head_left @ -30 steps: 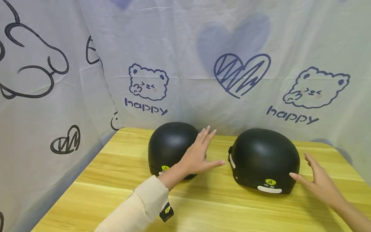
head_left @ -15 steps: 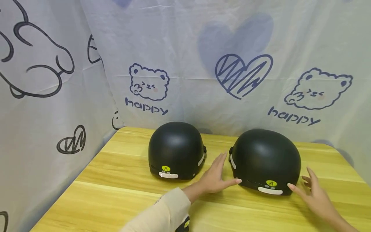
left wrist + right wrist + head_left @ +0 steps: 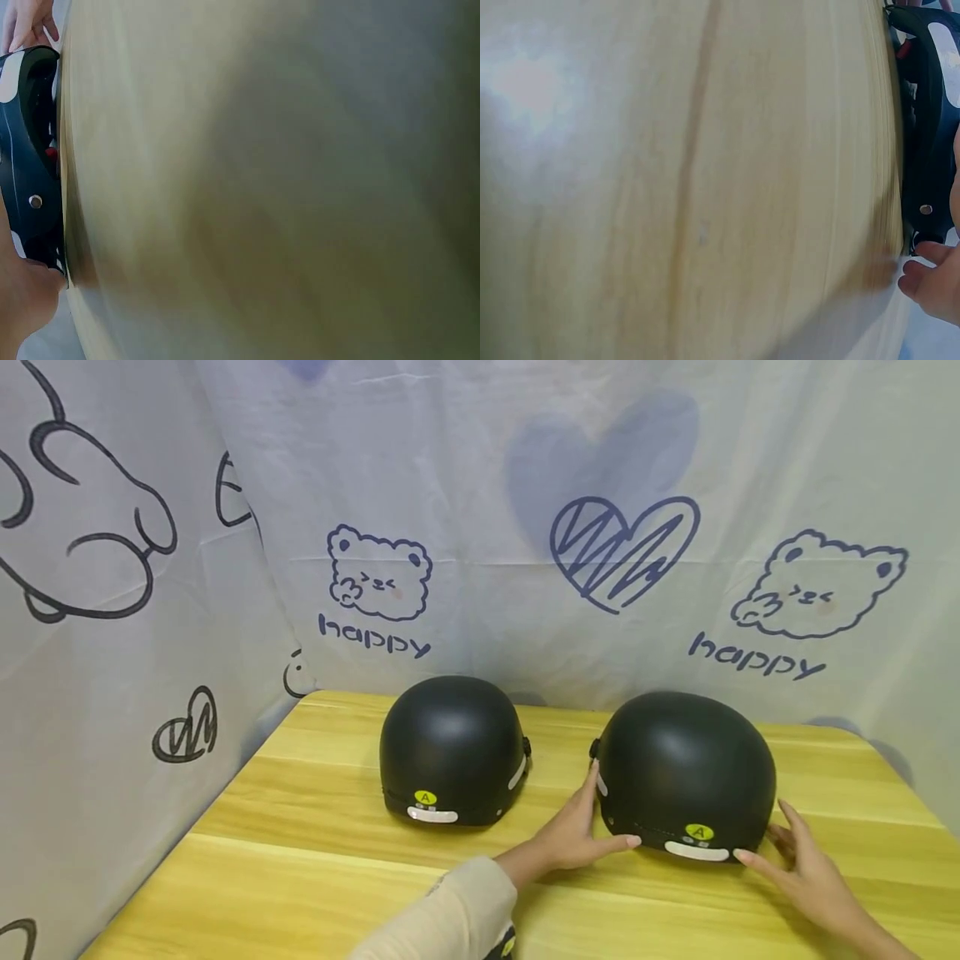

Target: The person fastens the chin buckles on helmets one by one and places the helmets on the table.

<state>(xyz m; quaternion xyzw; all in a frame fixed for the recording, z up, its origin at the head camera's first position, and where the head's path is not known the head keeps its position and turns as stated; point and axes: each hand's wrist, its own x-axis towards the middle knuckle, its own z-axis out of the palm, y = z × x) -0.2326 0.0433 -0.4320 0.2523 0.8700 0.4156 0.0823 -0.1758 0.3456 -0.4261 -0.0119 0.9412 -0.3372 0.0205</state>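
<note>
A matte black helmet (image 3: pixel 686 760) with a yellow "A" sticker and a pale reflective strip stands on the right half of the table. My left hand (image 3: pixel 573 835) holds its left side, thumb along the lower front edge. At the opposite side my right hand (image 3: pixel 810 872) grips the lower right edge, its thumb on the front near the strip. In the left wrist view the helmet (image 3: pixel 28 169) shows its rim and a rivet at the left margin. The right wrist view has curled fingers (image 3: pixel 922 281) at the helmet's rim (image 3: pixel 926 165). The helmet's far side is hidden.
A second black helmet (image 3: pixel 450 743) with the same sticker stands to the left on the yellow wood-grain table (image 3: pixel 300 860). A pale curtain (image 3: pixel 480 468) with cartoon bears and hearts hangs close behind the table. Another printed cloth (image 3: pixel 97 693) borders the left side.
My left hand has moved from in front of the left helmet, rightward and down, onto the right helmet's left side. My right hand has closed in on its right edge. Both helmets stay put.
</note>
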